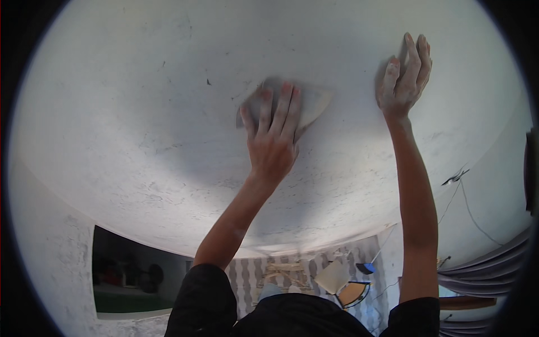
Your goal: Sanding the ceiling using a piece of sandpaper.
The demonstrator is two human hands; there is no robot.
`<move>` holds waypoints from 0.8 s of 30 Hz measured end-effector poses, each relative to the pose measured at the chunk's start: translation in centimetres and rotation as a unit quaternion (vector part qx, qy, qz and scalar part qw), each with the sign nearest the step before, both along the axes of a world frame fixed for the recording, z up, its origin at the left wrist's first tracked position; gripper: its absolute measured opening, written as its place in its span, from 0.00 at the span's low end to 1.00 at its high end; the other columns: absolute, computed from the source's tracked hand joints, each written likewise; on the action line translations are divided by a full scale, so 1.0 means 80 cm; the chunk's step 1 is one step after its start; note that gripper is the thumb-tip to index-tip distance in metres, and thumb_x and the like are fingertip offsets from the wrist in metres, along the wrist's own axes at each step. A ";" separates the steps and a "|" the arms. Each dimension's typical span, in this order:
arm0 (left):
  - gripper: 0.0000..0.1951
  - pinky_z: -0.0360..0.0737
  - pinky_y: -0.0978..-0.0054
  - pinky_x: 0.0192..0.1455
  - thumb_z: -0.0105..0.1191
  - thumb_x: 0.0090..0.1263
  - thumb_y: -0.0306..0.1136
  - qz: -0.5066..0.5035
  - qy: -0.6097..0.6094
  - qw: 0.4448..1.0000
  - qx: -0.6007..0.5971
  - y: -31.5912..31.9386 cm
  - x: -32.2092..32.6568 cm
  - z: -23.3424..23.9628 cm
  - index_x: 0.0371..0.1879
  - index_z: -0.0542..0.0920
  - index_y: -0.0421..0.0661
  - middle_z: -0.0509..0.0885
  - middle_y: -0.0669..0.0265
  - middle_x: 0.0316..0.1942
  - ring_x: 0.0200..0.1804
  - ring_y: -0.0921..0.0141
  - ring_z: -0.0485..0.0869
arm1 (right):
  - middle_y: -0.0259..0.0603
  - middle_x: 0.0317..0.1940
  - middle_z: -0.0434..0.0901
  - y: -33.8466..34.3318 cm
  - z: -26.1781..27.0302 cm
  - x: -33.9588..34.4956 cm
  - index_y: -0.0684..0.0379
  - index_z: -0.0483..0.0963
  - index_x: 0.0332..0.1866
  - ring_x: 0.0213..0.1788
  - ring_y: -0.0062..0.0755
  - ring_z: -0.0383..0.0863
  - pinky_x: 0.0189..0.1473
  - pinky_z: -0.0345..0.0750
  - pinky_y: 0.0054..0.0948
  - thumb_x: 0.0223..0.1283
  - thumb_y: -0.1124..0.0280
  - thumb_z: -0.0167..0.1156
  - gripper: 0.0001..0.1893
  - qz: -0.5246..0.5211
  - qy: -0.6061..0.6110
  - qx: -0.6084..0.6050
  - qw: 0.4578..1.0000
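Observation:
My left hand [271, 139] lies flat with spread fingers over a sheet of sandpaper [316, 103], pressing it against a white plastered surface [139, 97]. The sheet is greyish with a pale right part, and its edges are blurred. Much of it is hidden under the fingers. To the right, my right hand [404, 80] rests its side and thumb against the same surface and holds nothing. White dust coats its fingers, which are slightly bent and apart. Dark scuffs and shallow pits mark the plaster around and below my left hand.
A dark opening [130, 278] is in the wall at lower left. Below are a patterned floor [246, 278], a chair [353, 292] and a blue-headed broom [367, 268]. Loose wires [471, 206] hang at right above grey curtains [484, 265].

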State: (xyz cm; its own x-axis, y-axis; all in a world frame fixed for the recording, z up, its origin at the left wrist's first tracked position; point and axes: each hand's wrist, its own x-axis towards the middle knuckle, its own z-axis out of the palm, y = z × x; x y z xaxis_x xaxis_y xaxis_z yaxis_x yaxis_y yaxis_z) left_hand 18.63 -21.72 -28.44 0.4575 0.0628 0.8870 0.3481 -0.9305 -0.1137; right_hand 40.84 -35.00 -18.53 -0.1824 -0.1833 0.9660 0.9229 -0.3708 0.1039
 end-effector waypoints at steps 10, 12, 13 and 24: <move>0.36 0.36 0.33 0.74 0.57 0.64 0.33 0.007 -0.029 1.000 -0.004 -0.002 0.010 0.002 0.74 0.62 0.45 0.59 0.61 0.77 0.80 0.55 0.50 | 0.50 0.72 0.61 0.003 -0.007 -0.006 0.59 0.69 0.67 0.75 0.53 0.58 0.72 0.54 0.56 0.66 0.62 0.48 0.25 -0.016 0.022 -0.023 0.999; 0.35 0.39 0.33 0.74 0.57 0.65 0.35 0.023 -0.031 0.999 -0.010 -0.005 0.014 0.019 0.74 0.63 0.49 0.59 0.66 0.77 0.79 0.58 0.52 | 0.51 0.72 0.61 0.002 -0.002 -0.004 0.60 0.69 0.67 0.75 0.53 0.57 0.72 0.53 0.56 0.67 0.62 0.48 0.25 -0.007 0.017 -0.021 1.000; 0.34 0.43 0.33 0.74 0.58 0.66 0.37 0.037 -0.035 0.999 -0.013 -0.006 0.017 0.022 0.74 0.64 0.54 0.60 0.70 0.77 0.79 0.60 0.54 | 0.51 0.72 0.61 0.002 -0.002 -0.003 0.60 0.69 0.67 0.75 0.53 0.57 0.72 0.53 0.56 0.67 0.62 0.48 0.25 -0.008 0.016 -0.022 1.000; 0.35 0.38 0.32 0.74 0.57 0.65 0.32 -0.002 -0.012 1.000 -0.009 0.000 0.008 -0.003 0.74 0.62 0.45 0.60 0.61 0.76 0.79 0.55 0.50 | 0.51 0.71 0.61 0.007 -0.006 -0.008 0.59 0.70 0.67 0.74 0.53 0.60 0.71 0.55 0.57 0.68 0.61 0.46 0.25 -0.025 0.018 -0.010 0.999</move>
